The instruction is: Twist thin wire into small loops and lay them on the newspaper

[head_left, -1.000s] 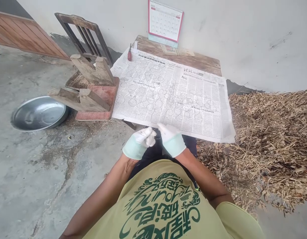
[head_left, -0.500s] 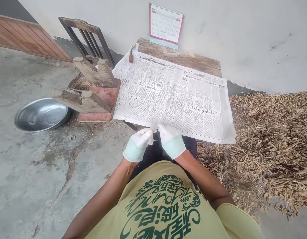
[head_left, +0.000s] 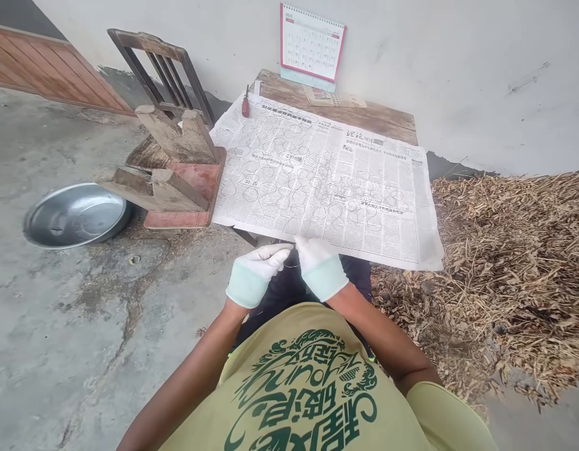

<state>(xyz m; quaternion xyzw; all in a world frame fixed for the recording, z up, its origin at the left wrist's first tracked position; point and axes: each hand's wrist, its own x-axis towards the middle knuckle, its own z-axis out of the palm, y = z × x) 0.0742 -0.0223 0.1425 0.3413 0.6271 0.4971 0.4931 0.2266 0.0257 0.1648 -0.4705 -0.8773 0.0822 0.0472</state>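
Note:
Both my hands wear white gloves with pale green cuffs and meet just off the front edge of the newspaper (head_left: pixel 393 241). A thin wire (head_left: pixel 292 267) curves in a loop between them. My left hand (head_left: pixel 260 263) pinches one part of it between thumb and fingers. My right hand (head_left: pixel 318 258) is closed on the wire close by, its fingertips partly hidden. Several thin, round loops (head_left: pixel 289 216) lie spread over the newsprint, too fine to make out fully. A screwdriver with a red handle (head_left: pixel 245 108) rests at the paper's far left corner.
Under the newspaper is a wooden table (head_left: pixel 388 119) with a desk calendar (head_left: pixel 312 47) against the wall. An upturned wooden stool (head_left: pixel 177 222) stands left of it, by a chair (head_left: pixel 153 44). A metal basin (head_left: pixel 78 216) sits on the floor. Dry stalks (head_left: pixel 515 269) lie to the right.
My left hand has turned slightly and shifted a little to the left, with its thumb and forefinger now stretched toward my right hand. The wire is still between the hands.

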